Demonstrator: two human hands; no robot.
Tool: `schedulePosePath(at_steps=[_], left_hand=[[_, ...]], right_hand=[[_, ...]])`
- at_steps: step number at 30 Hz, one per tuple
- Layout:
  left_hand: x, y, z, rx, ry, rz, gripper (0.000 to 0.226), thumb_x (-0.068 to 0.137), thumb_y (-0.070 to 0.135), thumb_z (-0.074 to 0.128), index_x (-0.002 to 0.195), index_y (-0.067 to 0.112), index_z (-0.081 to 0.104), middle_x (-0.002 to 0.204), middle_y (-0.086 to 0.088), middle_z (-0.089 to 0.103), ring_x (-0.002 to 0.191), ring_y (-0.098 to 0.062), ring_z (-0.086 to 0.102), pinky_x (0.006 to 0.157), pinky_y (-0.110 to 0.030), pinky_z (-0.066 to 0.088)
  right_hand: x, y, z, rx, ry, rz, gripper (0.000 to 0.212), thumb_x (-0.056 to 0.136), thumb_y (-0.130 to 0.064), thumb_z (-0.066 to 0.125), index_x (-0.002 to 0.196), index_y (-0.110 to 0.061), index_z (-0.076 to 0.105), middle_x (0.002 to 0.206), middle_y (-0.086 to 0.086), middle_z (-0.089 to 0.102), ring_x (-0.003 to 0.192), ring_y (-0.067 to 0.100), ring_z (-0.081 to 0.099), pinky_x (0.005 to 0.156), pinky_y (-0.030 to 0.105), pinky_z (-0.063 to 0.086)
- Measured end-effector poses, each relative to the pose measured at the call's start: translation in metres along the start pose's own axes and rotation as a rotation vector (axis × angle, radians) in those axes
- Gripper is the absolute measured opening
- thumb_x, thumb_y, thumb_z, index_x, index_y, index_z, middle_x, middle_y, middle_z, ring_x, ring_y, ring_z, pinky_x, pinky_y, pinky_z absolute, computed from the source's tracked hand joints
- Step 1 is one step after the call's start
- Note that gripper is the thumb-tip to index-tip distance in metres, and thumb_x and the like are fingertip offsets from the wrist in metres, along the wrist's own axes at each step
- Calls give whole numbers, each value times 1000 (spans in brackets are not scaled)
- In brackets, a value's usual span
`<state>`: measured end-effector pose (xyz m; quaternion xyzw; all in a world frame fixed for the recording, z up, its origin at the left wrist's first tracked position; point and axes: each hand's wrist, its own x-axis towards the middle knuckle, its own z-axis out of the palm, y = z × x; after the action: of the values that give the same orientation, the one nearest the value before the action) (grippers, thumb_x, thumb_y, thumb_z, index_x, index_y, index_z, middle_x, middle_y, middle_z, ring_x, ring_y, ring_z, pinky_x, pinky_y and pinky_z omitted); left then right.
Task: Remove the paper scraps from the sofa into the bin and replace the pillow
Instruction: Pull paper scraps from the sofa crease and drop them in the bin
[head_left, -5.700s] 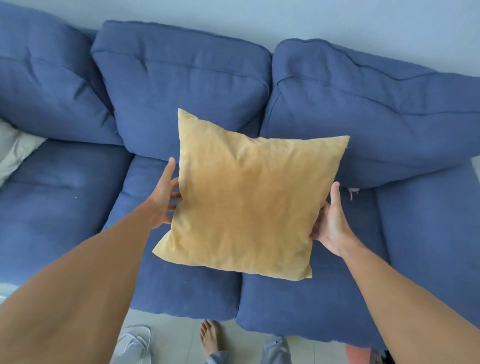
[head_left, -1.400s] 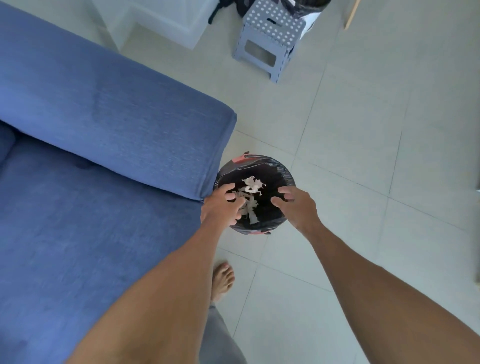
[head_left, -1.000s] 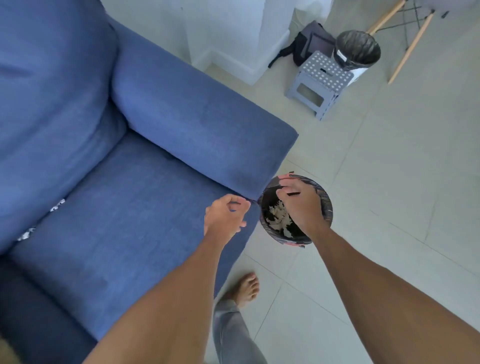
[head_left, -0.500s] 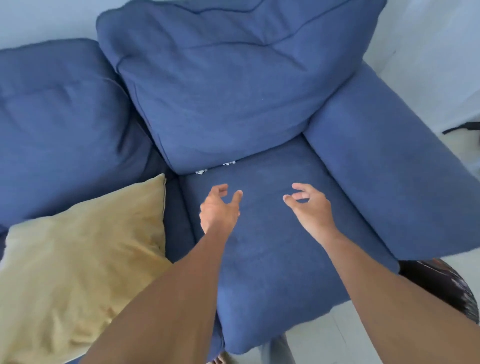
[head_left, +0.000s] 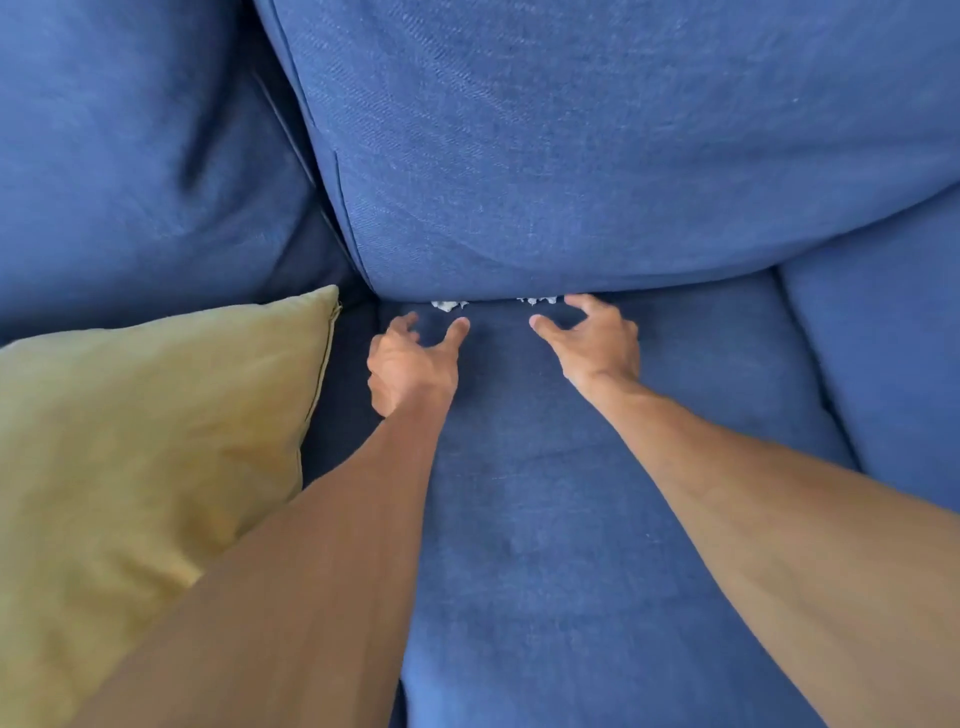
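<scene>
White paper scraps lie in the sofa crease; left hand and right hand, grip open, empty, nearby; pillow at left.

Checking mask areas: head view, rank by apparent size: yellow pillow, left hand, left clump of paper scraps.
1. yellow pillow, largest, partly cropped and nearer the camera
2. left hand
3. left clump of paper scraps, partly tucked under the back cushion

Both hands, left hand and right hand, spread empty near paper scraps at sofa crease; pillow left.
</scene>
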<state>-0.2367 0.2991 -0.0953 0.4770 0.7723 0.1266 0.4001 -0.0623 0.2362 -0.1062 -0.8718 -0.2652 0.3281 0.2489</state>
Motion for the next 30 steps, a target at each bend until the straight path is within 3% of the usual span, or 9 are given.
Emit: schedulePosePath(at_steps=[4, 6, 10, 13, 16, 19, 22, 25, 30], left_hand=[[29, 7, 18, 57, 18, -44, 68, 78, 72, 79, 135, 37, 66, 137, 9, 65, 117, -24, 69, 85, -40, 53], [39, 8, 26, 62, 29, -62, 60, 78, 72, 79, 126, 37, 71, 134, 7, 66, 111, -26, 71, 87, -43, 58], [49, 10, 34, 35, 79, -81, 31, 85, 66, 77, 92, 36, 75, 122, 6, 72, 97, -26, 73, 84, -42, 61], [43, 7, 33, 34, 96, -41, 25, 91, 60, 74, 95, 37, 81, 119, 6, 72, 94, -24, 73, 81, -40, 61], [32, 5, 24, 32, 84, 9, 24, 94, 59, 72, 104, 40, 83, 125, 7, 71, 96, -23, 72, 81, -38, 59], [9, 1, 13, 1, 45, 64, 26, 94, 58, 73, 107, 39, 82, 130, 5, 69, 98, -23, 70, 84, -38, 59], [-24, -3, -3, -30, -22, 104, 26, 94, 56, 74, 112, 38, 81, 134, 10, 61, 97, -17, 63, 82, -34, 54], [-63, -4, -17, -8, -119, 149, 23, 94, 56, 75, 109, 39, 80, 130, 13, 53, 95, -12, 56, 76, -30, 48], [-149, 3, -35, 22, -305, 200, 17, 86, 63, 78, 85, 47, 74, 119, 1, 73, 62, -15, 64, 57, -26, 49]], right_hand=[[31, -6, 25, 12, 106, 69, 43, 67, -75, 75, 82, -36, 68, 82, -11, 69, 90, 30, 77, 77, 40, 64], [37, -7, 32, 30, 148, 88, 45, 67, -75, 75, 72, -30, 67, 76, -6, 72, 76, 30, 77, 70, 38, 64], [40, -4, 36, -9, 176, 21, 33, 85, -60, 64, 83, -31, 81, 76, 2, 76, 90, 26, 70, 74, 36, 60], [34, -4, 30, 20, 124, -28, 29, 88, -53, 64, 93, -34, 84, 77, -1, 78, 88, 24, 70, 75, 36, 61], [19, -2, 18, 100, 59, -44, 24, 81, -52, 70, 92, -36, 85, 60, -10, 71, 66, 27, 74, 68, 41, 64], [-3, 7, -2, 118, 35, -64, 22, 81, -49, 71, 89, -34, 85, 47, -12, 60, 65, 29, 73, 69, 42, 63], [-38, 15, -28, 162, 27, -57, 12, 85, -41, 75, 86, -33, 83, 59, 3, 66, 61, 30, 72, 60, 44, 61], [-82, 25, -58, 210, 56, -22, 11, 86, -41, 74, 84, -35, 83, 64, 1, 69, 56, 23, 69, 55, 43, 59], [-167, 58, -116, 319, 151, 65, 11, 87, -36, 74, 84, -31, 83, 53, -16, 59, 57, 14, 59, 54, 32, 51]])
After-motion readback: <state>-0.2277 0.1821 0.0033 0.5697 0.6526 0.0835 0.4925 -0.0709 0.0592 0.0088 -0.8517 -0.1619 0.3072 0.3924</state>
